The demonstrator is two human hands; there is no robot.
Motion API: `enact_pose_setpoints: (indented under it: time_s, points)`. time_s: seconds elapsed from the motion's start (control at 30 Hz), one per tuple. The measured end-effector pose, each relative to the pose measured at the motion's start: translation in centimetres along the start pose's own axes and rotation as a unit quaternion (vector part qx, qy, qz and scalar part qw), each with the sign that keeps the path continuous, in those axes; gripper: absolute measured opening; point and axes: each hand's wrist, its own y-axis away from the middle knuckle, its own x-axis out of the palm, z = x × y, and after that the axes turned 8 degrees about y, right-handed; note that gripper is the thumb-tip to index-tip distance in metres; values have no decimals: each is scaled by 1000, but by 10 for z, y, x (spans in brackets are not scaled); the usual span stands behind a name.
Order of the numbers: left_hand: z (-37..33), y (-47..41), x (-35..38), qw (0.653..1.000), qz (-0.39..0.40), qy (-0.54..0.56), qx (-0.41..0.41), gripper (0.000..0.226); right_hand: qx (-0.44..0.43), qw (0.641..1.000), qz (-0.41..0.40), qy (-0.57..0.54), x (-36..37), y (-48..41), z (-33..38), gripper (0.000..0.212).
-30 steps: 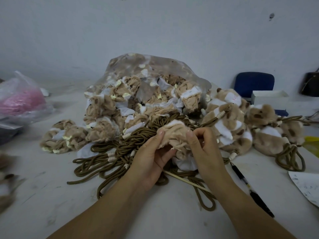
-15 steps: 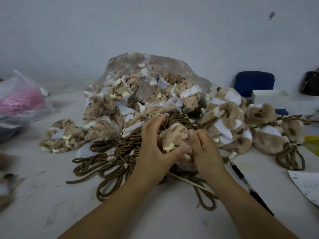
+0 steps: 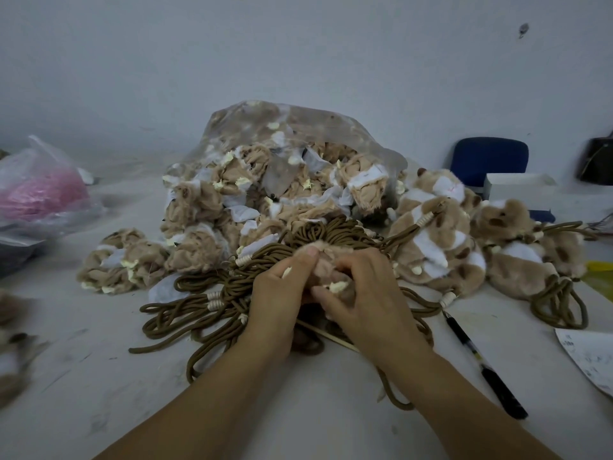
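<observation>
**Both hands grip a plush piece above the cord heap**

The left hand [image 3: 282, 293] and the right hand [image 3: 365, 307] meet over the middle of the heap of brown cords [image 3: 212, 300]. Both have their fingers curled round one tan plush piece [image 3: 320, 265], which sits between them with only a little fur and a cream scrap showing. A thin stick [image 3: 328, 336] lies on the near edge of the heap, passing under the right wrist. Behind the heap, a clear plastic bag [image 3: 298, 127] spills more tan and white plush pieces. To the right of the heap lie stuffed plush toys [image 3: 441, 240] with cords attached, and a black pen [image 3: 481, 363] lies on the table [image 3: 99, 376] just beside its right edge. Well to the left of the heap is a bag of pink material [image 3: 43, 190].
</observation>
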Motion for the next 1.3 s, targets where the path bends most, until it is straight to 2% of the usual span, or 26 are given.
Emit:
enact_pose_setpoints:
  time_s: [0.13, 0.2, 0.3, 0.53, 0.73, 0.9, 1.07, 1.2, 1.3]
  points:
    - [-1, -2, -1, 1000, 12, 13, -3, 22, 15, 1000, -11, -8, -1, -3, -11, 13]
    - [1, -2, 0, 1000, 18, 10, 1, 33, 55, 996, -5, -69, -1, -2, -15, 5]
    - [2, -3, 1, 999, 29, -27, 13, 39, 122, 978, 12, -169, -1, -2, -18, 8]
    - [3, -8, -3, 997, 46, -64, -5, 59, 148, 958, 23, -245, 0, -4, -17, 13]
    - [2, -7, -3, 994, 83, -54, -40, 48, 174, 947, 49, -265, 1, -5, -21, 19]
    - [1, -2, -3, 981, 145, -132, -9, 40, 175, 948, 58, -260, -3, -4, -25, 18]
    - [6, -6, -5, 969, 138, -202, 38, 23, 169, 955, 57, -236, -3, -3, -23, 18]
    - [8, -4, -5, 982, 117, -148, 29, 9, 152, 962, 42, -222, -4, -4, -21, 18]
    - [10, -5, -7, 990, 91, -104, -24, 23, 84, 979, 26, -183, -6, -3, -21, 11]
